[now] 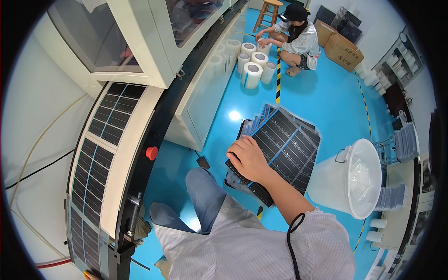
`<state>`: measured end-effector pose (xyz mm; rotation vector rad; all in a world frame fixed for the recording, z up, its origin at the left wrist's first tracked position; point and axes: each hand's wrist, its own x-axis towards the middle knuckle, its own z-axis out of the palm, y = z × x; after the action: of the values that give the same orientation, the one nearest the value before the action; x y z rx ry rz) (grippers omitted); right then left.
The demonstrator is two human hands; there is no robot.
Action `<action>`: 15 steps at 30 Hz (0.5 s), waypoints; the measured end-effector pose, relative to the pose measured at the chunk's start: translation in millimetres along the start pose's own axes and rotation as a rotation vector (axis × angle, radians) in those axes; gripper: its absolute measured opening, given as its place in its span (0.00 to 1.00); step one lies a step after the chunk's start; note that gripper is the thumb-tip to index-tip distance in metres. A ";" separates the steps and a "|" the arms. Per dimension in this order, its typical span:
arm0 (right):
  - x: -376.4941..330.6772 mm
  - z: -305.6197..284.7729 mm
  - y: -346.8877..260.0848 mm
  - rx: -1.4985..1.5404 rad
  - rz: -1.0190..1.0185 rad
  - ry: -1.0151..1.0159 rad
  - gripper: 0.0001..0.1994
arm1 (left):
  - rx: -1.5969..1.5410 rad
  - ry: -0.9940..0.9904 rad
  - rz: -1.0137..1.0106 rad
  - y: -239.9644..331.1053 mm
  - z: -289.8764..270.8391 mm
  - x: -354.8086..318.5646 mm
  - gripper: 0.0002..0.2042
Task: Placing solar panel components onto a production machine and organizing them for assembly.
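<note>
My right hand (pixel 248 159) is at the left edge of a stack of black sheets (pixel 284 147) with white printed lines and blue strips. Its fingers curl over that edge, and the fingertips are partly hidden. The sheets lie fanned unevenly. At the bottom left, only a sliver of my left hand (pixel 92 277) shows beside something orange, next to the machine's bed. Similar black sheets (pixel 93 173) with a blue centre line lie in a row along that cream-coloured bed, the nearest under a clear cover or film.
A red knob (pixel 151 153) projects from the machine's black rail. Right of the stack stands a white bucket (pixel 331 179) with clear plastic inside. Farther off, a person (pixel 298 39) squats beside several white film rolls (pixel 252 74). Cardboard boxes (pixel 343 50) stand behind.
</note>
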<state>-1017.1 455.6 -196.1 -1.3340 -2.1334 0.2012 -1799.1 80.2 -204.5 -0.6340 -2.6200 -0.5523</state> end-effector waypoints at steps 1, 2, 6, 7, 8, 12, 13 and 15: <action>0.1 0.0 0.0 0.000 -0.001 0.003 0.06 | 0.000 0.000 0.000 0.4 0.8 -0.2 0.24; 0.2 -0.2 -0.1 0.001 -0.001 0.003 0.06 | -0.012 0.019 -0.004 0.5 2.3 -0.3 0.24; 0.5 -0.2 0.1 -0.002 0.005 -0.006 0.06 | -0.006 0.007 -0.015 -1.7 2.2 1.1 0.24; 0.7 0.0 0.1 -0.003 0.004 -0.003 0.06 | -0.006 0.007 -0.015 -2.4 2.3 1.5 0.24; 0.8 -0.1 -0.4 -0.003 0.003 -0.004 0.06 | -0.016 0.017 0.000 -3.3 2.3 1.7 0.24; 0.7 -0.9 -0.5 0.000 0.008 -0.007 0.06 | -0.008 -0.003 -0.024 -3.7 2.3 3.6 0.24; 0.4 -1.1 0.0 -0.001 0.007 -0.003 0.06 | -0.008 -0.004 -0.022 -2.5 3.4 4.3 0.24; 0.5 -1.1 -0.7 0.001 0.008 -0.006 0.06 | -0.046 0.010 -0.015 -4.0 3.2 4.3 0.24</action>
<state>-1017.2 455.4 -194.7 -1.3428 -2.1332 0.2094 -1805.5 79.8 -206.4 -0.6243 -2.6112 -0.6199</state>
